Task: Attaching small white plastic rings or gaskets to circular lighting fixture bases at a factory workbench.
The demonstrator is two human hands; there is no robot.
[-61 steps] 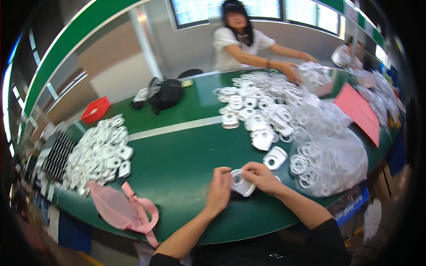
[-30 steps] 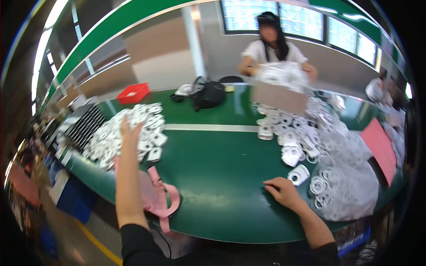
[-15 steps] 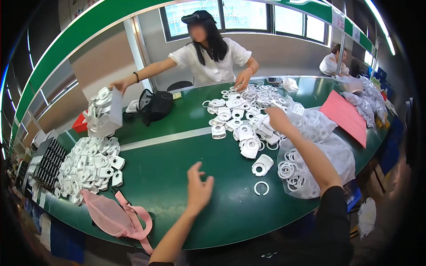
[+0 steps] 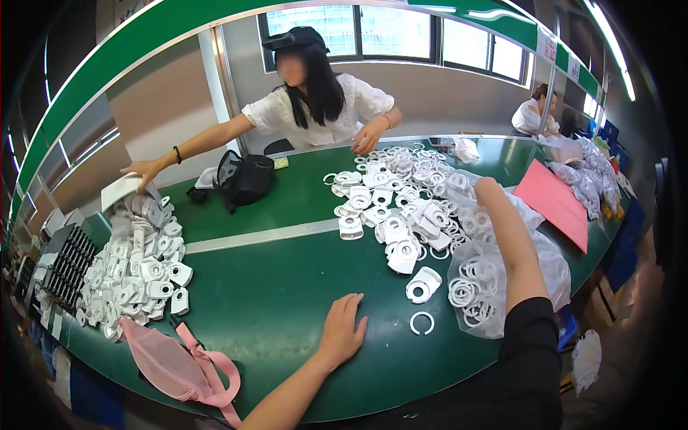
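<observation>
My left hand (image 4: 342, 333) is over the green tabletop with its fingers stretched out and nothing in them. To its right lie a single white open ring (image 4: 422, 323) and a white plastic part with a round hole (image 4: 424, 284). My right hand (image 4: 489, 190) is at the far side of the clear plastic bags (image 4: 548, 265) of white rings; its fingers are hidden. Beside it spreads a heap of white plastic parts (image 4: 395, 231), with loose white rings (image 4: 412, 166) behind them.
Across the table a person (image 4: 304, 107) tips a white box (image 4: 120, 190) over a second heap of white parts (image 4: 143, 276). Black stacked trays (image 4: 66, 261) stand at the left. A pink bag (image 4: 168, 362), a black bag (image 4: 247, 179) and a pink sheet (image 4: 552, 204) lie on the table.
My right hand has moved right, from the heap to the plastic bags. My left hand has moved right and lower. The person opposite has brought the box left and tipped it over the left heap.
</observation>
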